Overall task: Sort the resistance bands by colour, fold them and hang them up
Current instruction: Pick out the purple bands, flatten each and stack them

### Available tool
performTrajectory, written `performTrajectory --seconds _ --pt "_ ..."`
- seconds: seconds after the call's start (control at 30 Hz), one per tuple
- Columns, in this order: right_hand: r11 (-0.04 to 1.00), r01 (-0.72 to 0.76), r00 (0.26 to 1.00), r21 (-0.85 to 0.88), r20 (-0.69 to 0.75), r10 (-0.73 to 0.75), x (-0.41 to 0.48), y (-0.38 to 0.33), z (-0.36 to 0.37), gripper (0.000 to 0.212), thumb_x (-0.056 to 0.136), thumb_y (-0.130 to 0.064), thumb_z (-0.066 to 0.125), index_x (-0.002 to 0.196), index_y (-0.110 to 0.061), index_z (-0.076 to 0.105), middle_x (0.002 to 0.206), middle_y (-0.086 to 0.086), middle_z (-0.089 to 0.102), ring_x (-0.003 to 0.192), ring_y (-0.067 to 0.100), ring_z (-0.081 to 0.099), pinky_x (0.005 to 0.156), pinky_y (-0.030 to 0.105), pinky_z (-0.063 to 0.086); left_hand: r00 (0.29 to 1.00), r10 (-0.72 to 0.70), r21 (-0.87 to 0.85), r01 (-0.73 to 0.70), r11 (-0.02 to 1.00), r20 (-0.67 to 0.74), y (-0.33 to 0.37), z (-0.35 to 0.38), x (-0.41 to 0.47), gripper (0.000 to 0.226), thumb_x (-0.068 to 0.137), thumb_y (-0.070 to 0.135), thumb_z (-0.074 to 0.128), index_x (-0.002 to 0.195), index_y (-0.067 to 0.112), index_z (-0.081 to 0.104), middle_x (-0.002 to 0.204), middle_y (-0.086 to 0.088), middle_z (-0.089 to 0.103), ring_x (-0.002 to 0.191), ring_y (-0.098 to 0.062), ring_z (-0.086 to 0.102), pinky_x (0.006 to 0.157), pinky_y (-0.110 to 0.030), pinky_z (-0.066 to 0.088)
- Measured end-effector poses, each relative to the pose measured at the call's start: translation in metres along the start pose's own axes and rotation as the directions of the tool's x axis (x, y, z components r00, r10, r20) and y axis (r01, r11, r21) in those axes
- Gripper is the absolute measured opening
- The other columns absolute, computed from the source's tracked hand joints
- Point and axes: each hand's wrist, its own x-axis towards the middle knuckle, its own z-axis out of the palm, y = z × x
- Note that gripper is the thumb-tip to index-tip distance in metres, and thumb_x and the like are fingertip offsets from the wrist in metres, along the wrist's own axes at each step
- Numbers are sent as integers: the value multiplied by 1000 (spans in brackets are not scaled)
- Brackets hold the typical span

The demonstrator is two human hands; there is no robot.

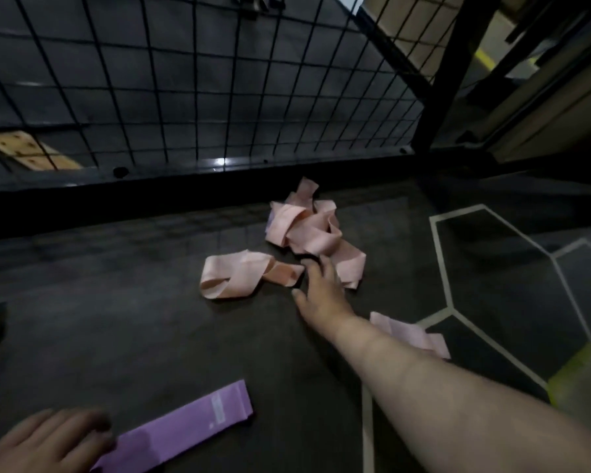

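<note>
A tangled heap of peach-pink resistance bands lies on the dark floor near the wire grid. One loose peach band lies a little apart, to its left. My right hand reaches out, its fingers resting on the floor between that band and the heap and touching the heap's edge. A flat purple band lies near the bottom left. My left hand rests on the floor with its fingertips on the purple band's near end. A pale pink band lies partly hidden under my right forearm.
A black wire grid panel stands behind the bands on a black base rail. A black post rises at the right. Pale hexagon lines mark the floor on the right. A yellow patch shows at the right edge.
</note>
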Motion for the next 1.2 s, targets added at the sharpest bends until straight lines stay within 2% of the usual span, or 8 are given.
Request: performTrajectory --seconds 0.23,0.37,0.53,0.67,0.83,0.93,1.03,1.2 --pt "969 88 970 -229 240 -31 97 -64 -12 82 92 -46 58 152 -51 3 162 -5 -23 149 37 -7 119 52 10 964 210 136 -233 963 162 53 -156 127 28 69 44 52 90 33 66 95 6 66 71 -12 66 76 -25 42" --pt "902 153 979 -404 185 -83 105 -52 -1 56 96 -27 53 148 -26 34 156 2 19 137 36 26 112 43 31 964 43 102 -72 992 263 67 -160 189 56 91 49 51 144 37 36 152 4 31 129 -17 45 107 -31 36" --pt "926 174 984 -334 84 -155 77 -37 -8 43 92 -32 58 131 -15 51 132 9 48 124 31 43 102 38 37 946 -201 -247 265 932 254 91 -137 236 70 90 40 57 152 34 24 165 6 2 144 -28 29 114 -37 30" --pt "961 222 958 -164 220 -184 50 -20 -41 42 92 -27 55 133 -29 46 132 10 47 121 32 47 98 34 37 896 -271 -426 411 806 352 104 -128 243 76 92 39 59 155 32 18 165 8 -2 149 -27 18 119 -35 23" --pt "806 -60 974 -589 141 175 69 -6 -65 76 86 -73 35 147 -28 33 145 15 31 130 34 33 105 47 29 906 -243 -516 401 757 348 115 -133 251 76 92 35 61 155 33 19 165 9 3 151 -20 9 121 -31 17" --pt "874 98 989 -476 -47 -137 71 -16 -54 67 90 -62 36 143 -22 41 139 11 43 127 33 39 105 44 32 903 -260 -569 419 708 341 123 -133 253 72 92 34 61 154 30 26 165 10 8 150 -19 14 118 -27 18" --pt "855 407 912 -321 188 -364 68 -35 -34 44 100 -43 40 139 -25 51 152 3 38 142 33 27 116 42 22 910 -271 -590 411 695 314 127 -132 253 69 92 33 62 153 28 30 164 8 13 149 -16 19 115 -21 19" --pt "885 122 942 -450 332 39 67 -58 -8 46 100 -46 32 145 -36 40 161 13 11 145 36 15 116 46 14 911 -264 -605 409 684 317 130 -128 247 67 91 31 63 151 24 35 162 3 18 149 -12 16 110 -13 12"
